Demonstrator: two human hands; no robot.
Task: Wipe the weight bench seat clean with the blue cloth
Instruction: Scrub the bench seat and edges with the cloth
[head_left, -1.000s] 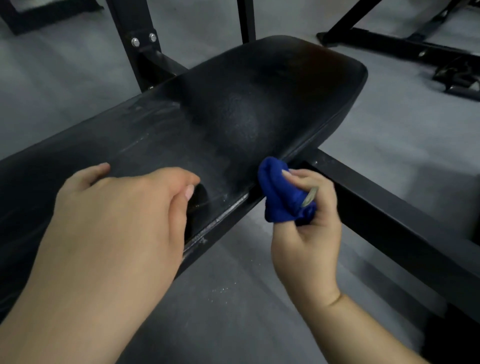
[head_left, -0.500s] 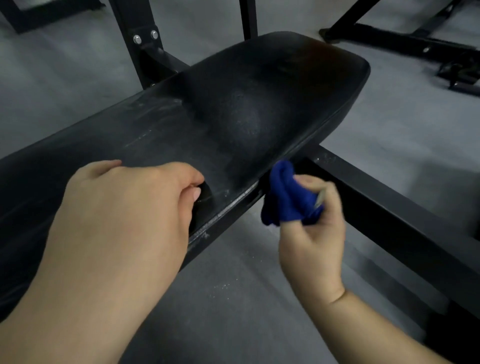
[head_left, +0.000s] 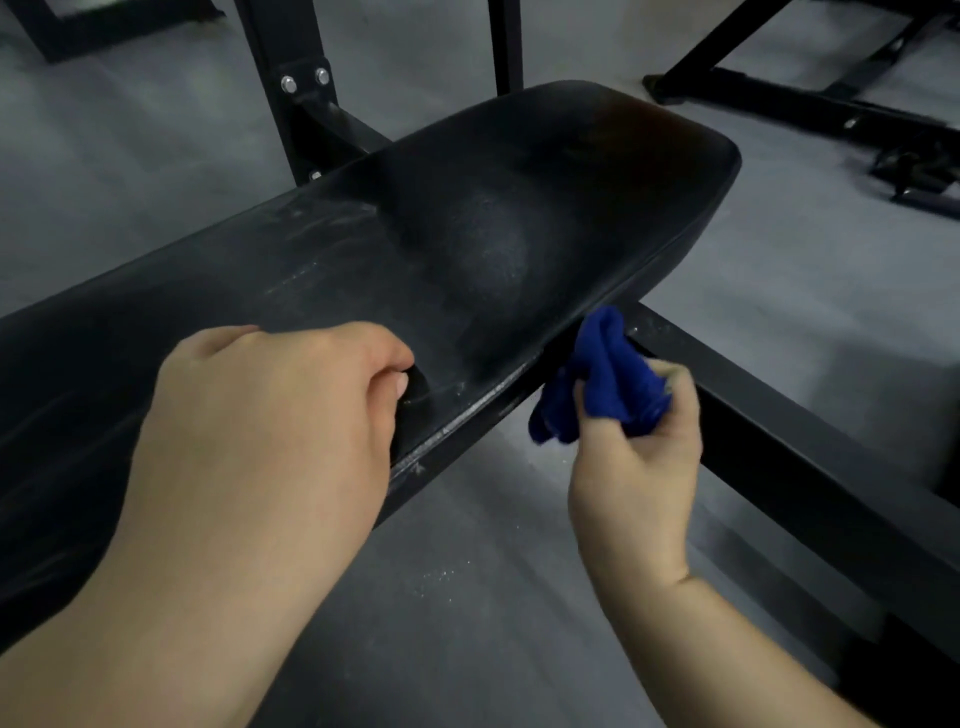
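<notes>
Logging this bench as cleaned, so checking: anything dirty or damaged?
Yes. The bench seat shows pale dusty streaks across its middle, its near edge looks scuffed, and white specks dot the floor below.

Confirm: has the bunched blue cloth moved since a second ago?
Yes, slightly: the bunched blue cloth shifted right along the black padded bench seat, toward the black metal frame bar.
</notes>
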